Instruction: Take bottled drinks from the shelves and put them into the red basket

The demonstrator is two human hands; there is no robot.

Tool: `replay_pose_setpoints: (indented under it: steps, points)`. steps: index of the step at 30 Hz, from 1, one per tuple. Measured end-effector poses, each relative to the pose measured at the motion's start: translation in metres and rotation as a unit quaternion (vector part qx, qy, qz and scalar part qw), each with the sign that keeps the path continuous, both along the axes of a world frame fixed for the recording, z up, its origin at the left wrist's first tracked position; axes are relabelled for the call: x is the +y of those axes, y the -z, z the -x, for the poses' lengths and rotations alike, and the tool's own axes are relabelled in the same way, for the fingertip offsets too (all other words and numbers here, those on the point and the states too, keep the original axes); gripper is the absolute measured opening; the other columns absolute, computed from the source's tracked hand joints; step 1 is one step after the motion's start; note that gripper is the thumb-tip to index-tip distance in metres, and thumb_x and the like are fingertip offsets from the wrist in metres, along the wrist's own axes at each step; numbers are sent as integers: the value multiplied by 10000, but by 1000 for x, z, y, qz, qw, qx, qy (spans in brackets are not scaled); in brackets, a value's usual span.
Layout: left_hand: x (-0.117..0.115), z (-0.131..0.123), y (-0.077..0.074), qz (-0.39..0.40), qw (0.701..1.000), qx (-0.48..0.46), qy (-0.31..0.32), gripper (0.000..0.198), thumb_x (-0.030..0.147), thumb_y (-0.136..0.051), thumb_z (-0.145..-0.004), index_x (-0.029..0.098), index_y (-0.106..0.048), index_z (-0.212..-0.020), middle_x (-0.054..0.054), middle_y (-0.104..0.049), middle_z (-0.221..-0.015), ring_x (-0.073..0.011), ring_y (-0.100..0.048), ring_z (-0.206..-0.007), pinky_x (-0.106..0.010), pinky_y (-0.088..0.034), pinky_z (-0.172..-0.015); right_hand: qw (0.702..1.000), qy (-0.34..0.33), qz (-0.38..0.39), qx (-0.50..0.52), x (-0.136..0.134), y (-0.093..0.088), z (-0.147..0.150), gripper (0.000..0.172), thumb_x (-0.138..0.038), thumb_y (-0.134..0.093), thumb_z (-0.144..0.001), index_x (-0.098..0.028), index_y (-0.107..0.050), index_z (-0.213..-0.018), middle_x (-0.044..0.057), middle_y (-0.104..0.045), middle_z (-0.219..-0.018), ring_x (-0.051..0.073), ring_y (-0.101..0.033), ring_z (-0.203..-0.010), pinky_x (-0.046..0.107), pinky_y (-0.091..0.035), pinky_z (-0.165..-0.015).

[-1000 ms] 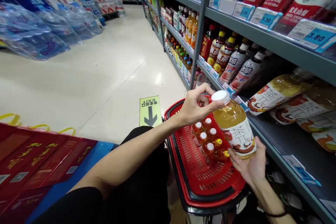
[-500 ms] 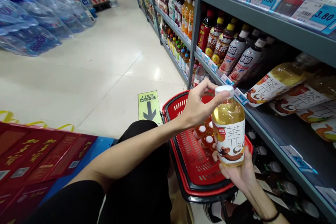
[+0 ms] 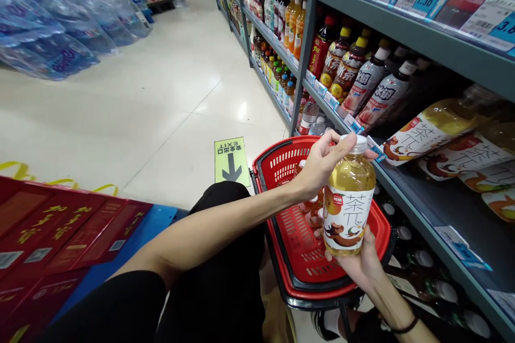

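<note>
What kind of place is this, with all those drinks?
Probably a supermarket! Price tags line the shelves, big packs of bottled water are piled up across the floor, and there's a red shopping basket under the bottle.

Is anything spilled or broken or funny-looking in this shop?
I see nothing spilled or broken. The yellow drink bottle in the left hand and right hand looks whole. One funny thing: the words on the green floor sign look upside down from here, maybe because it faces people coming the other way.
</note>
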State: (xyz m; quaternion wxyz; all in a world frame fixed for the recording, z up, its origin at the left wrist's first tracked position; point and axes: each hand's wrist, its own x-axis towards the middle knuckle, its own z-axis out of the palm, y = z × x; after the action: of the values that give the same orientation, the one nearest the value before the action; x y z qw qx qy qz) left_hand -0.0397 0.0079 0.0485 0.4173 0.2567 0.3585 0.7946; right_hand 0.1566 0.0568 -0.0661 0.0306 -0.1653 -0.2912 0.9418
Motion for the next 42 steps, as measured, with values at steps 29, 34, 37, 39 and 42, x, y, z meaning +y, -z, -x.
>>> replay_pose_setpoints:
  steps: [29,34,37,39,42]
  points:
    - [2,1,5,17,1000,1,-4,431,592,-679,-923,218,-463,-925,-70,-789,-950,-190,-736,-778,-343,-588,-752,999,29,-6,-32,-1,-3,-1,740,-670,-784,-827,-238,-664,-1416,179,-729,-1314,334,-727,-1020,358,-604,-608]
    - [1,1,3,20,1000,2,-7,408,581,-671,-934,207,-508,-933,-77,-790,-932,-189,-732,-748,-346,-591,-748,997,50,-12,-50,-4,-10,1,753,-660,-816,-795,-251,-665,-1409,172,-705,-1367,316,-730,-960,340,-594,-567]
    - [3,3,3,36,999,3,-11,456,617,-695,-901,188,-561,-975,-106,-795,-956,-223,-754,-816,-378,-606,-794,996,64,-11,-64,-2,-15,4,776,-689,-802,-783,-218,-679,-1388,186,-742,-1265,271,-717,-844,278,-542,-477]
    - [5,6,3,47,999,7,-23,497,626,-718,-882,175,-588,-1045,-126,-800,-1008,-236,-764,-877,-399,-609,-836,996,62,-5,-71,2,-18,4,741,-719,-743,-810,-181,-719,-1320,194,-768,-1152,240,-697,-742,252,-503,-427]
    - [9,15,6,65,996,30,-47,512,575,-766,-863,163,-635,-1136,-123,-803,-1032,-217,-763,-887,-391,-603,-849,996,43,-2,-77,7,-22,2,721,-762,-613,-857,-129,-774,-1162,187,-776,-939,172,-606,-518,254,-473,-387]
